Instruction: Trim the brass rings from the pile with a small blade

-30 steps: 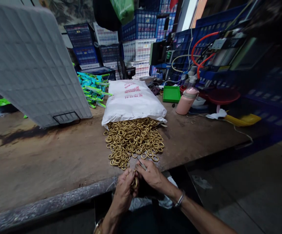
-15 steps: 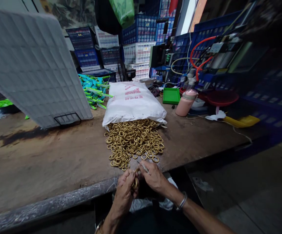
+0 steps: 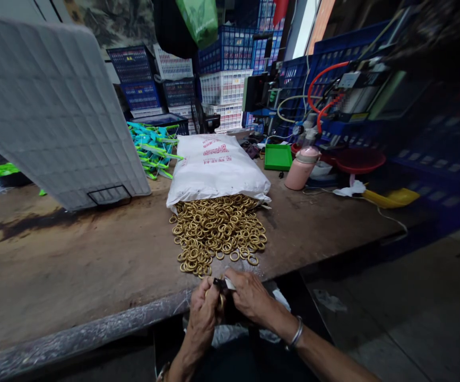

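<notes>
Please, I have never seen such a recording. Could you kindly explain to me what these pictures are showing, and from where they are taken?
There is no robot here: a person works with two bare hands. All the pictures come from one camera worn on the head, looking forward and down.

The left hand holds at least one gold-coloured ring. The right hand holds a small tool, partly hidden by the fingers, so I cannot say exactly what it is.

On the table lies a white sack, with a pile of similar rings at its near end. Farther right are a green tray and a pink bottle.
</notes>
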`<state>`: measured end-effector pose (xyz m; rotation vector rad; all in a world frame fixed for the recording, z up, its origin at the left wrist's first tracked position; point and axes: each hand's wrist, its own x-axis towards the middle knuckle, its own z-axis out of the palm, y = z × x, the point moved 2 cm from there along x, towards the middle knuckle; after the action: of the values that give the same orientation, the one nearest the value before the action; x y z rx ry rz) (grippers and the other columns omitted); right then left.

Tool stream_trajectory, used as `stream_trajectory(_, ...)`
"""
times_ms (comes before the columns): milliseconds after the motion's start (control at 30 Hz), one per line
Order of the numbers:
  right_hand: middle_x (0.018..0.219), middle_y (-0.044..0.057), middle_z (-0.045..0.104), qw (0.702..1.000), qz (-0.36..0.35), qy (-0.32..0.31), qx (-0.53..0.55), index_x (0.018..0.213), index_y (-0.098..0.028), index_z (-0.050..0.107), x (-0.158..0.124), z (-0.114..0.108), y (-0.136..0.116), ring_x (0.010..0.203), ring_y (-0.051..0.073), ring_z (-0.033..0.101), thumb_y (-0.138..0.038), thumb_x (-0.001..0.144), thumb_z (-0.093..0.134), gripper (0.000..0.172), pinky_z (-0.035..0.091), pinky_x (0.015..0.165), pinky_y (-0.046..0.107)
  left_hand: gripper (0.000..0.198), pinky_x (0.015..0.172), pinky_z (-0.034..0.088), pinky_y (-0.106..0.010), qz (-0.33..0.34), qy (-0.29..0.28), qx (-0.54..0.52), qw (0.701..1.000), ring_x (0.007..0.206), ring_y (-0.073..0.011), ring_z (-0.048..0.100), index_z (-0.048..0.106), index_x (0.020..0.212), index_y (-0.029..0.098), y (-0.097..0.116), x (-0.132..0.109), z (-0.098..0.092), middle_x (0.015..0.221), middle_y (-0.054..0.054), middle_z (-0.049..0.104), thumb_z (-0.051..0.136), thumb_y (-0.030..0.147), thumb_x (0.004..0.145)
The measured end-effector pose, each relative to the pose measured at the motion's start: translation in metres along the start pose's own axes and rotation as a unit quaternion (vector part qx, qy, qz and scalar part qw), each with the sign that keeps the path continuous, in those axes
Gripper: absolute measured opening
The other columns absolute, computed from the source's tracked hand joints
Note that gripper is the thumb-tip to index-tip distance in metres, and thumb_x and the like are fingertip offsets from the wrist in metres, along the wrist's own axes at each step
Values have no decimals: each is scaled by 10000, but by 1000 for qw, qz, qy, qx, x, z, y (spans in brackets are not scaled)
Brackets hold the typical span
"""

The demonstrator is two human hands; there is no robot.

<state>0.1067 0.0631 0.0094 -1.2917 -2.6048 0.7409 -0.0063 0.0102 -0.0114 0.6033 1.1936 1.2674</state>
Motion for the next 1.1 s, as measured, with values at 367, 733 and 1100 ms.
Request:
stream_trajectory(367, 765, 59, 621, 986, 127, 81, -66, 869, -157, 518, -1, -5, 38, 674, 158, 552, -24, 689, 363, 272, 272, 577, 249, 300, 328, 195, -149, -148, -106, -81, 980, 324, -27, 317, 511, 681, 159, -10, -20, -3, 450, 63, 443, 642, 429, 672)
stream_trajectory(733, 814, 39, 631, 960, 210, 174, -66, 877, -195, 501, 2, -16, 72, 690, 161, 570, -265, 815, 462, 101, 237, 545, 246, 90, 489, 464, -237, -325, 129, -159, 923, 520, -140, 599, 502, 712, 112, -82, 17, -21, 601, -71, 606, 460, 79, 784)
stream_trajectory(1100, 880, 37, 588, 964, 186, 184, -47, 874, -195, 500, 1, -11, 72, 734, 144, 528, -119, 759, 434, 153, 253, 562, 236, 104, 625, 485, -312, -270, 116, -128, 947, 628, -156, 573, 570, 703, 139, -98, 21, -27, 681, -40, 589, 525, 46, 720)
